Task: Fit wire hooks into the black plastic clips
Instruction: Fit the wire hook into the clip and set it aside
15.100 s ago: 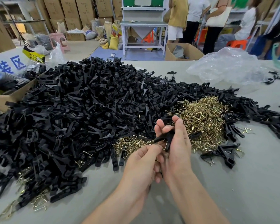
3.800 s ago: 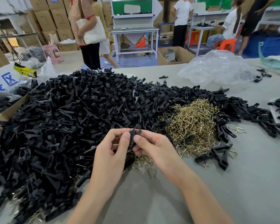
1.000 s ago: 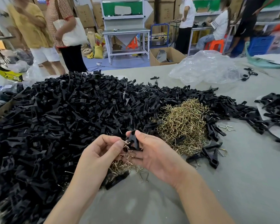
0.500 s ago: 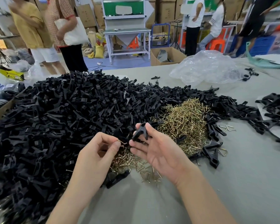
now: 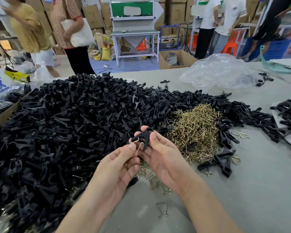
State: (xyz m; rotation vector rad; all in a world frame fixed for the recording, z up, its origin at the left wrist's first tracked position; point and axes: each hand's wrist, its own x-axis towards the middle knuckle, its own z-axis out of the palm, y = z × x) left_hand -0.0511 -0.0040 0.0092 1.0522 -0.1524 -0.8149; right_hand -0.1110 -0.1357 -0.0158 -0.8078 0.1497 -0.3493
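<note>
One black clip (image 5: pixel 142 136) pinched in R hand (image 5: pixel 165 158); L hand (image 5: pixel 118 167) pinches wire hook (image 5: pixel 139 148) (touching clip).

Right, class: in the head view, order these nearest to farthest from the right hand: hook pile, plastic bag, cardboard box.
1. The hook pile, just right of the right hand.
2. The plastic bag, far right on the table.
3. The cardboard box, beyond the table's far edge.
</note>
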